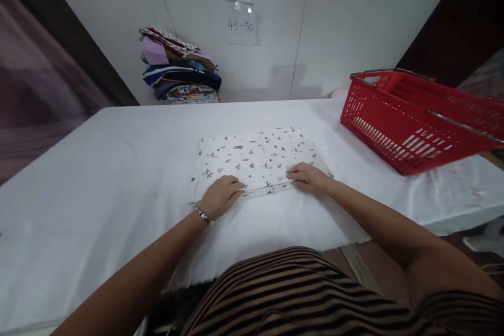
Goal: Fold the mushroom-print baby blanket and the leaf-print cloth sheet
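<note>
A folded white cloth (255, 160) with small dark printed shapes lies flat on the white-covered table (98, 184). My left hand (221, 196), with a bracelet at the wrist, grips the cloth's near edge at the left. My right hand (309, 177) grips the same near edge further right, fingers curled over the fold. Both hands rest on the table surface at the cloth's front edge.
A red plastic shopping basket (409, 121) with metal handles stands at the right of the table. A stack of folded clothes (179, 71) sits at the back left against the white wall. Paper notes (240, 5) are taped to the wall.
</note>
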A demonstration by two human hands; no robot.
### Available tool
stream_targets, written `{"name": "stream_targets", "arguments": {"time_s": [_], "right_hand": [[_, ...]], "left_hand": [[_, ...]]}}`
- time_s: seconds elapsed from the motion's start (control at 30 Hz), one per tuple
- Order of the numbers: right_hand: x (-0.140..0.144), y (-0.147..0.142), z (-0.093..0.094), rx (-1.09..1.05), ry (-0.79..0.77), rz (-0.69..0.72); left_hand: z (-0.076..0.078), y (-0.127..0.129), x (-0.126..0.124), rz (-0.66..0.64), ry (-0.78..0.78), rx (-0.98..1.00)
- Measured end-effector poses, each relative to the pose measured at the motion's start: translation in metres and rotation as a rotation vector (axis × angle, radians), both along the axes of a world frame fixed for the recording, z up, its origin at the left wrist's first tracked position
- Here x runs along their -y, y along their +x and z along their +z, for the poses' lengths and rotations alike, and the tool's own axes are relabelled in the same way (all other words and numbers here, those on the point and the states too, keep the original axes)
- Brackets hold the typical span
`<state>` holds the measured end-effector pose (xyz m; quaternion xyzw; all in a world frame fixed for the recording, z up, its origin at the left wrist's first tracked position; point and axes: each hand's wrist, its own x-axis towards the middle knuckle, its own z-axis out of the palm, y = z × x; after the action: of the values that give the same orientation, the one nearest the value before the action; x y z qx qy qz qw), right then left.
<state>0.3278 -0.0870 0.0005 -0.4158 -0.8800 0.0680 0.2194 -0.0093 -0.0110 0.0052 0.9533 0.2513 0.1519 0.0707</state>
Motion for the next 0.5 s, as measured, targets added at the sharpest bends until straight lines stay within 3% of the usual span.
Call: {"name": "stream_targets", "arguments": {"time_s": [0.3, 0.5], "right_hand": [[0.011, 0.005, -0.013, 0.001, 0.086, -0.112], [0.016, -0.001, -0.013, 0.016, 0.078, -0.138]], "left_hand": [[-0.006, -0.003, 0.008, 0.008, 0.065, 0.052], [-0.005, -0.001, 0.011, 0.044, 0.022, 0.098]]}}
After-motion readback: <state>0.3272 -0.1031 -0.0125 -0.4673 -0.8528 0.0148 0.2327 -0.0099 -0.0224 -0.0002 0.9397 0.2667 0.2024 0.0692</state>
